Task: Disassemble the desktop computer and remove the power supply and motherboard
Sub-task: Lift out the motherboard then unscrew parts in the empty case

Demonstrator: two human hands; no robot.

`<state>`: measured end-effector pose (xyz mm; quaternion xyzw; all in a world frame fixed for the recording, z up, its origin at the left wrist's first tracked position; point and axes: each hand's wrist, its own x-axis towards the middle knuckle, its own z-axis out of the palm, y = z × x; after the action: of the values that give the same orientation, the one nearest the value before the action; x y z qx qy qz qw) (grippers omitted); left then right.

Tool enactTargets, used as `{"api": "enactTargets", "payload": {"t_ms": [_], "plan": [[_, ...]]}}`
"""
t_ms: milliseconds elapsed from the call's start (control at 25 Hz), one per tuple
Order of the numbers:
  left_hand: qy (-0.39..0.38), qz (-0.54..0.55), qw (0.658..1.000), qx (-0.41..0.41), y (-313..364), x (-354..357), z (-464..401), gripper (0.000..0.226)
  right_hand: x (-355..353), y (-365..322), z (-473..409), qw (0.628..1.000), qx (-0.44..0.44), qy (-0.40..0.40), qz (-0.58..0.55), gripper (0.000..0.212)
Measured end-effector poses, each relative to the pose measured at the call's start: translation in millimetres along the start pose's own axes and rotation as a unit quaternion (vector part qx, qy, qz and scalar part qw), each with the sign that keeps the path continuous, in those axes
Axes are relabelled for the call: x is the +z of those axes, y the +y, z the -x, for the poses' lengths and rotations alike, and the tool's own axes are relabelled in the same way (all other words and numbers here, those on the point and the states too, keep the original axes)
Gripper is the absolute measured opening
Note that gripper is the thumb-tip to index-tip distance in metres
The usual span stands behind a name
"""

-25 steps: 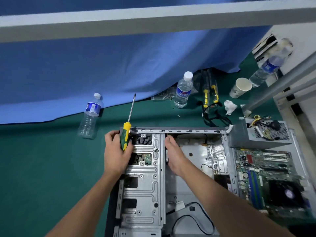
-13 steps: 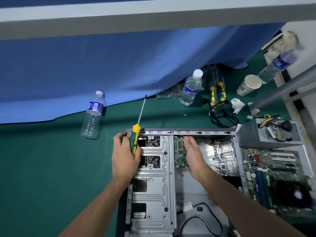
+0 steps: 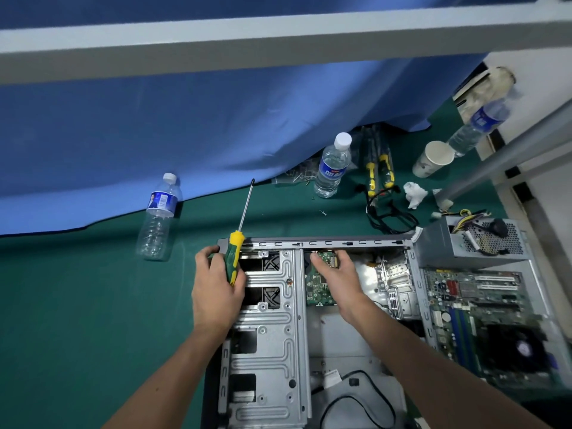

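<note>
Head view. Computer case: lies open on the green table, main bay stripped to bare metal. Power supply: out, just beyond the case's far right corner. Motherboard: out, right of the case. Both removals judged done; a small green circuit board remains at the far end. Right hand: fingers curled over that board's far edge, apparently gripping it, though contact is partly hidden. Left hand: wrapped round a yellow-green screwdriver at the case's far left corner, shaft pointing away.
</note>
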<state>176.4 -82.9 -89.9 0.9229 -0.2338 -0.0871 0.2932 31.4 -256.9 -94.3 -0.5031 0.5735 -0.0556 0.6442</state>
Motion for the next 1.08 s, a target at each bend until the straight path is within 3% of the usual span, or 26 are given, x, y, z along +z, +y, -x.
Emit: {"api": "enactTargets", "payload": {"t_ms": [320,560,840,1000,1080], "plan": [[0.004,-0.008,1.0,0.009,0,1,-1,0.016,-2,2,-2,1.0,-0.004,-0.004,-0.019,0.083],[0.002,-0.019,1.0,0.01,1,-1,-1,0.018,-42,3,12,0.997,-0.017,0.065,-0.03,0.046],[-0.004,-0.055,0.998,0.01,4,-4,-1,0.021,-71,-5,42,0.986,-0.043,0.158,-0.026,0.05],[0.007,-0.074,0.997,0.024,13,-10,3,0.031,-85,-14,62,0.985,-0.037,0.142,-0.091,0.063],[0.007,-0.028,0.999,0.024,29,-18,14,0.03,-90,-20,70,0.989,-0.03,0.113,-0.094,0.068]]}}
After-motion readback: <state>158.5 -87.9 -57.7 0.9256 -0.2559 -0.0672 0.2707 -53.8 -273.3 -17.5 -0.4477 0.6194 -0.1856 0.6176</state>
